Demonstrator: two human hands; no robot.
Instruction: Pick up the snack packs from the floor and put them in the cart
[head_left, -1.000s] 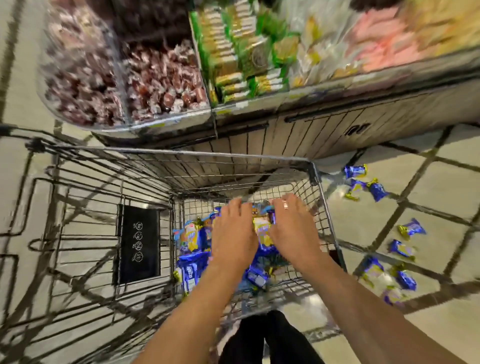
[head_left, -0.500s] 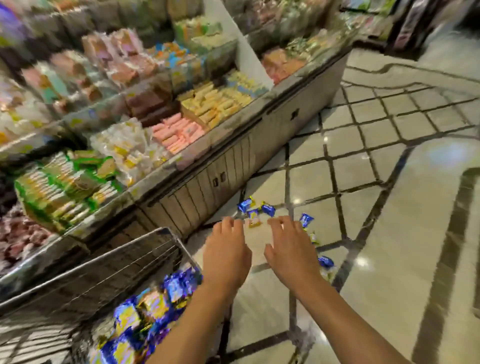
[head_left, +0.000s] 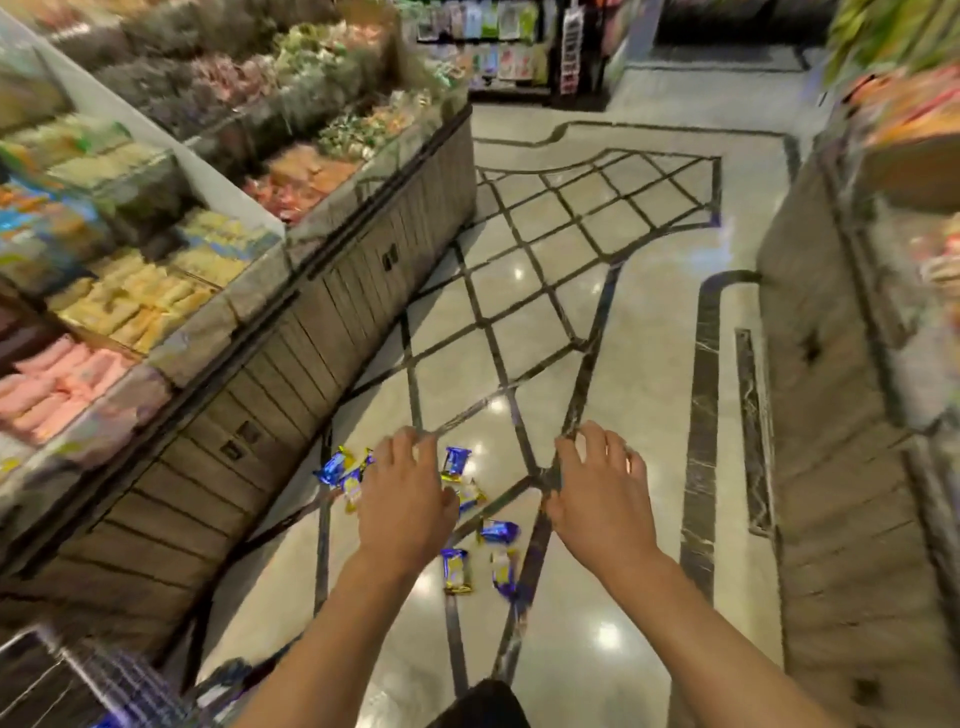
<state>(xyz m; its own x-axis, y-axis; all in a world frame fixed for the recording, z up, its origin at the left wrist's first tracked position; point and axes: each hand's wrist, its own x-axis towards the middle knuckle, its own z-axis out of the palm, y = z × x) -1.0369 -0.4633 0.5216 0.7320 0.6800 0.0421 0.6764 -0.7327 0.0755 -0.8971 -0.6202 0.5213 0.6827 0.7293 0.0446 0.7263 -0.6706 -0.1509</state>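
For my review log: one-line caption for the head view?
Both empty hands, left and right, reach toward blue snack packs scattered on the tiled floor.

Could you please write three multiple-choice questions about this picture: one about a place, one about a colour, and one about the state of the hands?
1. Where do the loose snack packs lie?
A. On the tiled floor, near the shelf base
B. On the top shelf
C. In the person's hands

2. What is the main colour of the packs' wrappers?
A. Red and white
B. Blue with yellow
C. Green

3. What is the state of the two hands?
A. Both grip packs
B. Only the right one grips a pack
C. Both are open and hold nothing

Answers:
1. A, since the packs are scattered on the floor beside the display shelf.
2. B, since the wrappers show blue with yellow parts.
3. C, since the left hand and right hand have spread fingers over the floor with nothing in them.
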